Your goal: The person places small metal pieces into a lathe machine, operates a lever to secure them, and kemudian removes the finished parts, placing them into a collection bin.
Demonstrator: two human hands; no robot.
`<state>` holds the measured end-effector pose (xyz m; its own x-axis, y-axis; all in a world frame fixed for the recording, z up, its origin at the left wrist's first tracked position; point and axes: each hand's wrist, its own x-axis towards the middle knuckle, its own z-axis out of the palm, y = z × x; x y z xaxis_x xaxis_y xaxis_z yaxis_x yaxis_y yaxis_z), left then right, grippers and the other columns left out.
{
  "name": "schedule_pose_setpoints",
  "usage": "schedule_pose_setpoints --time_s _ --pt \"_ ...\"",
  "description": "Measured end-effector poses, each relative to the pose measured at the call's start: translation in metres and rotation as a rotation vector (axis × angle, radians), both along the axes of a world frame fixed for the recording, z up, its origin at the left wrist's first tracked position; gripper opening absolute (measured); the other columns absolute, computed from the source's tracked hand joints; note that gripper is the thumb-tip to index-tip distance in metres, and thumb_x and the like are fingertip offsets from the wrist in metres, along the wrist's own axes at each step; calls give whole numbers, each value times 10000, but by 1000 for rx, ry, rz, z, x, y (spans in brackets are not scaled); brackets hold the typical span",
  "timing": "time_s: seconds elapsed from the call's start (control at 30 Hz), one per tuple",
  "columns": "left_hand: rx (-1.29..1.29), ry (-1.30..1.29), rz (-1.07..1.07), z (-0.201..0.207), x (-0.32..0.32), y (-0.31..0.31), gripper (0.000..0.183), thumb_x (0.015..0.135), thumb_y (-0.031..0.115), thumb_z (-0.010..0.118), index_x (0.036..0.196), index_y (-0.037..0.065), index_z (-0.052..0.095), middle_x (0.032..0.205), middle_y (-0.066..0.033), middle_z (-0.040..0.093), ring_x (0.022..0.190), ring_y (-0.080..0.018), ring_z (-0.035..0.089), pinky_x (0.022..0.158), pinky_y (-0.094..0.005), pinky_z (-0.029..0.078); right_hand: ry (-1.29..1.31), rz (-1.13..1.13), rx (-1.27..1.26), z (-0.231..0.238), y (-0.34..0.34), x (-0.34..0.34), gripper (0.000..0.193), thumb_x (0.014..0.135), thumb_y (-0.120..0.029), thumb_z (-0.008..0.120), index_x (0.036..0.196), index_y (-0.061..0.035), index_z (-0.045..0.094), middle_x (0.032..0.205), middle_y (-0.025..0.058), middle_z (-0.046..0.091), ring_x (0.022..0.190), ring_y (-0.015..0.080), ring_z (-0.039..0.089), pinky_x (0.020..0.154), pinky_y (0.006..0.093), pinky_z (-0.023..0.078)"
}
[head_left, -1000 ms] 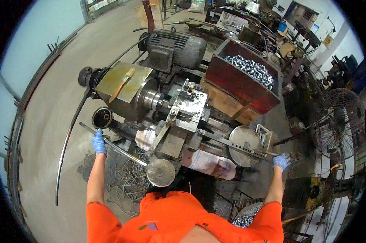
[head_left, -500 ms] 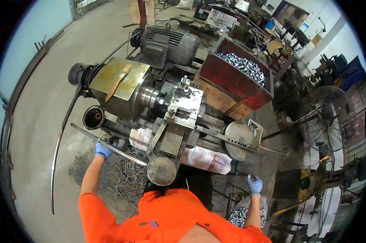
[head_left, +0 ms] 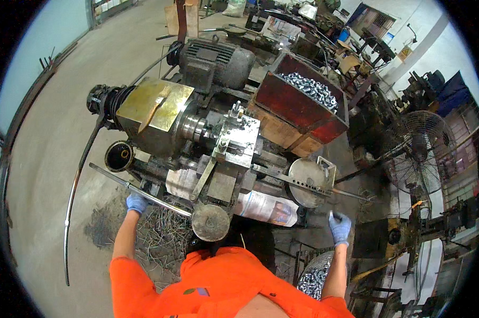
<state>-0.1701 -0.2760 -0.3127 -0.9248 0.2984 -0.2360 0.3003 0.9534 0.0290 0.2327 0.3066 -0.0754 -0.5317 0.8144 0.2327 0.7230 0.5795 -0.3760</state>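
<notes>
The lathe (head_left: 197, 143) stands on the floor, its long lever bar (head_left: 138, 190) along the front edge clamped in the left hand (head_left: 136, 202), while the right hand (head_left: 339, 227) closes on a small metal piece (head_left: 331, 214) near the round plate (head_left: 306, 175).

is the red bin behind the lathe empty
No, the red bin holds a heap of small shiny metal parts piled along its far side.
</notes>
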Motion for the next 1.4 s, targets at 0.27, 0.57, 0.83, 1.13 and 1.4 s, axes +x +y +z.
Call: schedule_pose_setpoints --time_s 0.27,0.57,0.83,1.13,1.4 --pt "189 -15 373 81 11 -41 355 792 382 584 1017 110 627 900 -172 639 870 -329 610 769 -398 478 186 594 -45 90 -98 -199 287 733 -298 679 863 -42 679 818 109 664 751 248 622 726 335 476" --pt "265 829 514 227 22 -233 416 890 434 445 968 73 634 864 -184 633 780 -311 615 678 -401 466 -301 1133 345 100 -227 -375 525 764 -553 487 831 -71 684 861 147 628 886 296 544 821 404 389" --pt "170 407 818 222 120 -80 538 843 568 404 845 79 626 803 -184 626 756 -359 603 651 -464 455 -422 1082 304 65 -226 -395 574 740 -556 509 892 -25 662 873 170 639 908 324 547 855 426 399" --pt "56 568 475 222 100 -83 464 807 482 527 1025 78 596 905 -183 627 801 -325 609 703 -440 462 -362 1060 237 76 -235 -385 529 758 -515 513 780 -10 666 799 166 644 839 315 579 831 393 412" --pt "719 696 162 327 39 42 492 814 367 594 1208 84 515 864 -136 627 700 -276 613 637 -379 478 72 951 553 170 -159 -330 423 825 -466 456 695 -129 677 675 95 627 672 251 578 713 367 403"
